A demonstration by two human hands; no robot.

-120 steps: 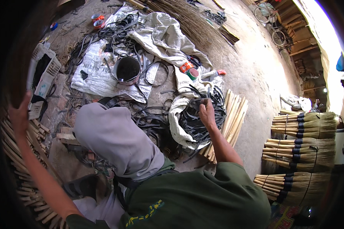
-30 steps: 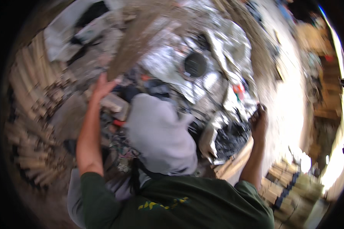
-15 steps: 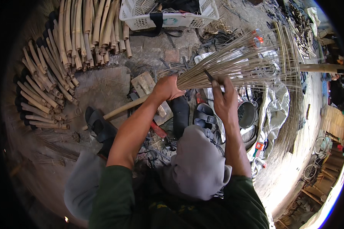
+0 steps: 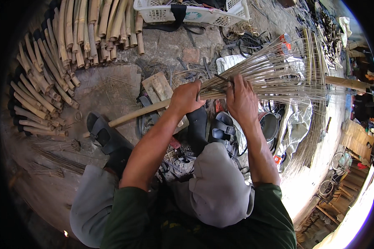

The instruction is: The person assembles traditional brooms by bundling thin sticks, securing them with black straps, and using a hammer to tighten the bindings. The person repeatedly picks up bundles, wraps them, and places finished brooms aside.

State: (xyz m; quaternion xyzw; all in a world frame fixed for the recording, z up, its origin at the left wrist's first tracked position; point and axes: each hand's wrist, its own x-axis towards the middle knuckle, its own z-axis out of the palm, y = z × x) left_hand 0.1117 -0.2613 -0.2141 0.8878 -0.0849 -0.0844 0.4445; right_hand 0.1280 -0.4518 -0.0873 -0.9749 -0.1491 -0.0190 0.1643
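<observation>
A broom with stiff pale bristles (image 4: 274,76) fans out to the right in front of me. Its light wooden handle (image 4: 139,113) slants down to the left, passing under my left forearm. My left hand (image 4: 187,98) is closed around the neck of the broom, where the bristles gather. Over the bristles just beside it, my right hand (image 4: 242,98) is closed, with a thin dark strip (image 4: 221,78) at its fingertips. That strip lies across the narrow part of the bristles; its far end is hidden among the fingers and bristles.
Many bamboo handles (image 4: 85,29) are piled at the upper left. A white plastic basket (image 4: 195,14) holds dark items at the top. Near my sandalled feet lie a wooden board (image 4: 157,89) and a dark round container (image 4: 269,125). Loose bristle bundles (image 4: 58,145) rest at the left.
My right hand has moved slightly left and down onto the bristles, bringing the dark strip across them. My left hand stays at the neck, shifted slightly right. The view has shifted a little.
</observation>
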